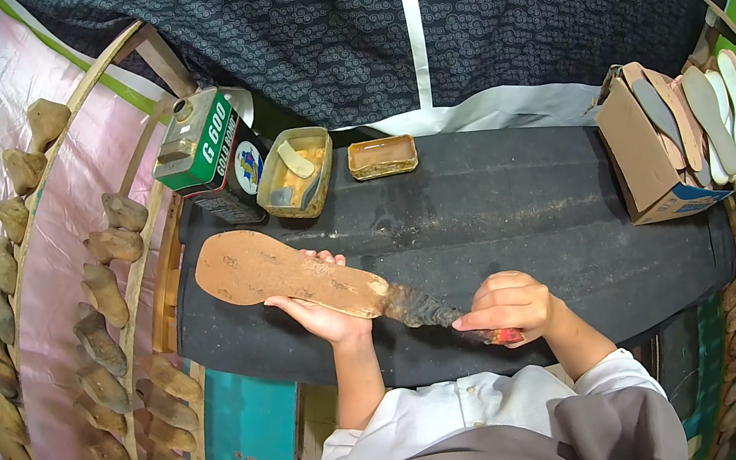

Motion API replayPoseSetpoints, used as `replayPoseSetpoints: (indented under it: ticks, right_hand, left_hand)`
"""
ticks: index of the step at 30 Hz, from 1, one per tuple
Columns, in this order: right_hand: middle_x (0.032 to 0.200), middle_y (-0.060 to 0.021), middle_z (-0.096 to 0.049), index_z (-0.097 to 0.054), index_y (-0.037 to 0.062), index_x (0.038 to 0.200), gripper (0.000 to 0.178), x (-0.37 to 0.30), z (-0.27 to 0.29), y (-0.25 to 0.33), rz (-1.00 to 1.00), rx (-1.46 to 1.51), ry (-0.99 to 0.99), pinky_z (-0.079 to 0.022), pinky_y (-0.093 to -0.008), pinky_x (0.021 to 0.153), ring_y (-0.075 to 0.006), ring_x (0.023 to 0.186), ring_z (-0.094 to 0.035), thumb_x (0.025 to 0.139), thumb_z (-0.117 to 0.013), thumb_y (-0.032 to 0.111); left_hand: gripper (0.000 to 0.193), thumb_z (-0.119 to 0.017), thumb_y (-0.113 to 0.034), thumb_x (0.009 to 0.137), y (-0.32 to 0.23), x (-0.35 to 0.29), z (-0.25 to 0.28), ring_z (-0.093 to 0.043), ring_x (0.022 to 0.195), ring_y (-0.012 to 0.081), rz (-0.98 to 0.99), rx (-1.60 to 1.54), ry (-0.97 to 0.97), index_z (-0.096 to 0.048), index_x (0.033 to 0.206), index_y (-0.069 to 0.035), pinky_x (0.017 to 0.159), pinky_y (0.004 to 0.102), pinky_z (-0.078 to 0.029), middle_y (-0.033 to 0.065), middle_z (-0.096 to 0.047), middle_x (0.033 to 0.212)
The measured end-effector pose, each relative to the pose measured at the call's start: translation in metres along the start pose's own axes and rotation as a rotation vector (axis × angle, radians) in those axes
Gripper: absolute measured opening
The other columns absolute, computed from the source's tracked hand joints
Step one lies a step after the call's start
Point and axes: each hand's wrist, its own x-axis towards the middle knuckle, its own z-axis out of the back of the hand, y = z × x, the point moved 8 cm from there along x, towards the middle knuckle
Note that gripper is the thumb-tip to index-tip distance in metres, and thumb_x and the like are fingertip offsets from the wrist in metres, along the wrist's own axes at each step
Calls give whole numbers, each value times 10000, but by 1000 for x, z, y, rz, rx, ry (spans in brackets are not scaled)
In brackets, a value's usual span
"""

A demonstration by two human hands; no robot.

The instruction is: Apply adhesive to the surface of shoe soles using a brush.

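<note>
My left hand (336,319) is closed round the middle of a brown shoe insole (264,269); its thumb lies along the near edge and its fingertips show at the far edge. The insole is held flat above the dark work table, wide end to the left. In my right hand (511,306) is a dark, crusted brush (422,306) with a red end poking out below the fingers. The brush's tip meets the insole's narrow end, where a pale, wet-looking patch shows. My right fingers are wrapped round the handle.
A shallow tray (385,170) of amber liquid, a tub (293,205) with scraps, and a green metal can (211,163) stand at the back left. A cardboard box (647,155) of insoles sits at the right. Racks of wooden shoe lasts (100,346) flank the black-covered table (517,208).
</note>
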Motion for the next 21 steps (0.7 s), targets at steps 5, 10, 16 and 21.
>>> replayPoseSetpoints:
  ticks: [5,10,16,21]
  right_hand:
    - [697,-69,-583,-667,-1,931,294,8,-2,3,-4,-42,-41,-462,-291,532,-197,596,-574,638,-667,24]
    - [712,-57,-595,-657,4,954,359,12,7,-7,-66,-122,8,-464,-299,540,-195,602,-578,596,-669,5]
    - [719,-93,-619,-649,41,943,272,-3,51,-125,-677,-189,-487,-479,-255,588,-157,616,-594,728,-538,-84]
    - [770,-133,-642,-624,0,941,171,4,46,-210,-715,-323,-452,-493,-259,627,-189,651,-635,800,-544,-52]
  left_hand:
    - [710,-225,-691,869,5,-4,-4,-490,842,214,33,-4,-17,-458,1116,-68,751,361,-414,74,-512,971]
    - [702,-224,-680,877,1,-3,10,-493,835,217,31,-16,10,-455,1144,-73,739,361,-414,79,-513,971]
    - [686,-221,-662,890,-6,-6,26,-497,825,213,65,5,-27,-446,1181,-83,718,358,-420,80,-516,971]
    - [689,-223,-662,890,-12,-11,30,-500,822,210,65,59,-50,-457,1154,-70,717,357,-429,79,-519,970]
